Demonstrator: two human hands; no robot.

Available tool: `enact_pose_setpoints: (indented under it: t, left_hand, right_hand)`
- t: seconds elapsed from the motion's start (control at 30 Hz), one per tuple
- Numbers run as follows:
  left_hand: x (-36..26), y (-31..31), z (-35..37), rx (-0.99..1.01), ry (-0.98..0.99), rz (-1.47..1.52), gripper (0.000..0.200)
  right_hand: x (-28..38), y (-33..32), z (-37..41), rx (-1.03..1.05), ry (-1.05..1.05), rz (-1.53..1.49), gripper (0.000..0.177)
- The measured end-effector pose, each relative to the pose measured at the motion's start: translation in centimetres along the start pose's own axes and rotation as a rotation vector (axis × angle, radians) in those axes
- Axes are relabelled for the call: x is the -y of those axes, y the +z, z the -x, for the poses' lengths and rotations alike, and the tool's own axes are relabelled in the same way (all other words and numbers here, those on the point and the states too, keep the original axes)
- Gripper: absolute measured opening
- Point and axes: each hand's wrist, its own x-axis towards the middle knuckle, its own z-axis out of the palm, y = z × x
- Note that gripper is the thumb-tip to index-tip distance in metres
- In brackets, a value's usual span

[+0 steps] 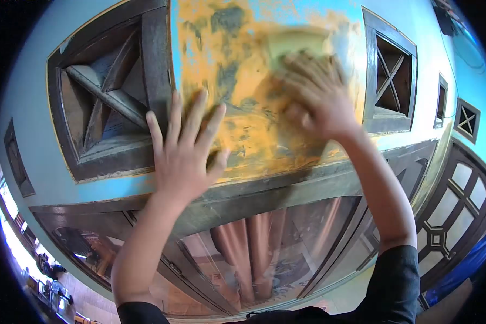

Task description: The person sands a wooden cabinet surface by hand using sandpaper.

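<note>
My left hand (184,154) lies with spread fingers against the lower left of a wall panel (248,135) patched in orange, grey and blue. Its fingertips reach the edge of the dark wooden vent frame (161,59). Higher on the right, my right hand (321,100) presses a pale yellow-green sheet of sandpaper (297,44) to the panel. Motion blurs the sheet and the fingers, and the hand hides the sheet's lower part.
A second wooden vent frame (370,70) with crossed slats sits right of the panel. Below runs a dark wooden beam (264,197) above glazed doors with brown curtains (251,254). A panelled door (453,205) stands at far right.
</note>
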Motion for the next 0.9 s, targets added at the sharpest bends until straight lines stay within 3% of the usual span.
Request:
enact_pose_setpoints:
  t: [0.07,0.13,0.23,0.3,0.33,0.4,0.43,0.57,0.6,0.67,0.77,0.9]
  left_hand:
    - [0.3,-0.4,-2.7,-0.057,0.018,0.024,0.069]
    - [0.9,-0.6,-5.7,-0.117,0.048,0.045,0.069]
    - [1.4,-0.7,-9.7,-0.254,0.085,0.022,0.059]
    - [1.5,-0.5,-12.0,-0.325,0.122,0.045,0.053]
    - [1.0,-0.9,-12.8,-0.26,0.097,0.029,0.055]
    - [0.0,-2.0,-14.3,-0.138,0.047,-0.004,0.06]
    - [-0.3,-1.7,-14.8,-0.213,0.058,-0.056,0.057]
    - [-0.7,-1.1,-15.2,-0.255,0.066,-0.132,0.059]
    - [-0.5,-0.6,-15.1,-0.307,0.09,-0.104,0.056]
    - [0.0,0.2,-15.1,-0.419,0.131,-0.052,0.052]
    - [0.0,0.3,-14.8,-0.415,0.093,-0.027,0.052]
    - [-0.1,0.3,-14.8,-0.431,0.068,-0.049,0.048]
  right_hand:
    - [-3.3,0.0,-0.3,-0.234,0.151,0.025,0.049]
    - [-3.5,-1.5,-0.6,-0.244,0.059,0.063,0.037]
    - [-5.3,-2.9,-0.8,-0.164,-0.027,-0.251,0.036]
    - [-4.8,-3.9,-1.6,-0.128,0.128,-0.408,0.036]
    - [-4.6,-4.0,-1.9,-0.104,0.205,-0.434,0.033]
    - [-4.7,-3.7,-3.0,-0.044,0.202,-0.431,0.029]
    - [-4.8,-3.3,-3.6,-0.017,0.202,-0.429,0.027]
    - [-4.6,-0.3,-4.7,-0.364,0.038,-0.201,0.025]
    - [-4.4,0.1,-4.4,-0.346,0.04,-0.114,0.024]
    - [-3.8,0.8,-3.8,-0.37,0.086,-0.101,0.033]
    - [-4.7,1.6,-3.6,-0.368,0.03,-0.158,0.051]
    - [-3.2,1.0,-2.1,-0.147,0.087,-0.026,0.072]
